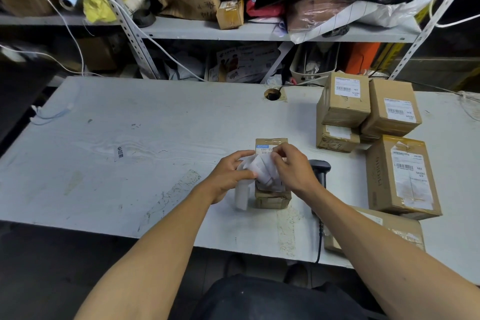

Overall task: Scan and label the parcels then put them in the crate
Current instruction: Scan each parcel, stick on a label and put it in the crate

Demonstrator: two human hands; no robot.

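Centre frame, left hand (228, 176) and right hand (291, 169) both pinch a white label (263, 170) over a small brown parcel (271, 189) on the grey table (130, 138) (backing strip hangs at left). Risk: label creases or sticks crooked if the curl isn't flattened. Scanner (320, 171) lies just right; labelled boxes (368, 117) right side. No crate visible. Cluttered shelves (233, 31) across the top.

arms: both forearms bare, no sleeves in view | left hand (228, 175): no glove, ring or watch | right hand (292, 169): no glove, ring or watch | lap: dark black garment (272, 299)
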